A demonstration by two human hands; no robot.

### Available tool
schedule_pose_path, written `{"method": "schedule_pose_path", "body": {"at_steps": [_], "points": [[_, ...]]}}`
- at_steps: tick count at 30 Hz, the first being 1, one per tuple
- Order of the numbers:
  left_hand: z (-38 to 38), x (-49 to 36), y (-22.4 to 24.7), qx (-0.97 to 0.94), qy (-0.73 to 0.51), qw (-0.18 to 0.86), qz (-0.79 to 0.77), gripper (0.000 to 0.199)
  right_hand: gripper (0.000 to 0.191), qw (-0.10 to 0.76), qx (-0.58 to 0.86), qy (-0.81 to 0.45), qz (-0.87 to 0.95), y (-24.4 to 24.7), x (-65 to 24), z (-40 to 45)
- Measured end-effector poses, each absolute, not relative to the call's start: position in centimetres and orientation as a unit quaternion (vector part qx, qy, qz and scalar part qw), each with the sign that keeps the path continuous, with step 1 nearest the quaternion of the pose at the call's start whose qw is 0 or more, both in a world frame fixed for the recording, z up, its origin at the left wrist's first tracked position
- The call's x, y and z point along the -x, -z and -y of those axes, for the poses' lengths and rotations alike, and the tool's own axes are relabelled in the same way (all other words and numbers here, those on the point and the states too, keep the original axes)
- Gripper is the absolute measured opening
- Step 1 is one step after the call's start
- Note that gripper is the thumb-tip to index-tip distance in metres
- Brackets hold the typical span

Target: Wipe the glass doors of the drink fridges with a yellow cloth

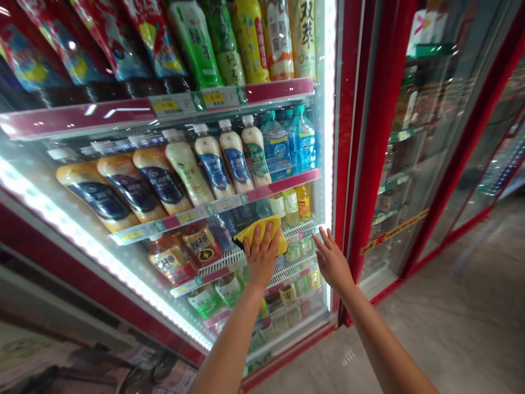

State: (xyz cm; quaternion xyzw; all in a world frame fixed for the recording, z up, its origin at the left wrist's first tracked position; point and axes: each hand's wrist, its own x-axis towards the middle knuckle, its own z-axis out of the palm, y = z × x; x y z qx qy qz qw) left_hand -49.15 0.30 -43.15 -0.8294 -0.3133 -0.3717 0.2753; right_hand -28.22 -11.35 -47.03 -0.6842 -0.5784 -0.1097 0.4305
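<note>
My left hand (261, 256) holds a folded yellow cloth (262, 227) with a dark edge, its fingers laid across it. The cloth is spread against the glass door (229, 106) of a lit drinks cooler, in front of the lower shelves. My right hand (331, 261) holds nothing. Its fingers are apart, with the tips at the right side of the door, by the bright light strip (328, 137). Whether those fingertips touch the glass or the frame, I cannot tell.
Behind the glass stand several rows of bottles, among them milk tea bottles (213, 164) and blue bottles (302, 139). A red door frame (373, 137) rises at the right, followed by more glass doors. Grey tiled floor (463, 306) lies at the lower right.
</note>
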Motion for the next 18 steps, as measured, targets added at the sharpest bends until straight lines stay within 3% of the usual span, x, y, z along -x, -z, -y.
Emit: {"method": "schedule_pose_path", "body": {"at_steps": [4,10,18], "points": [[-0.4,43.8,43.1,0.836,0.364,0.308,0.271,0.068,0.063,0.434,0.688,0.104,0.572,47.2,26.3,11.7],[-1.3,45.5,46.7,0.866,0.289,0.386,0.135,0.062,0.071,0.440,0.687,0.085,0.572,47.9,22.9,12.0],[-0.7,38.4,42.3,0.839,0.337,0.361,0.226,0.068,0.079,0.422,0.694,0.075,0.579,48.7,19.9,9.5]]}}
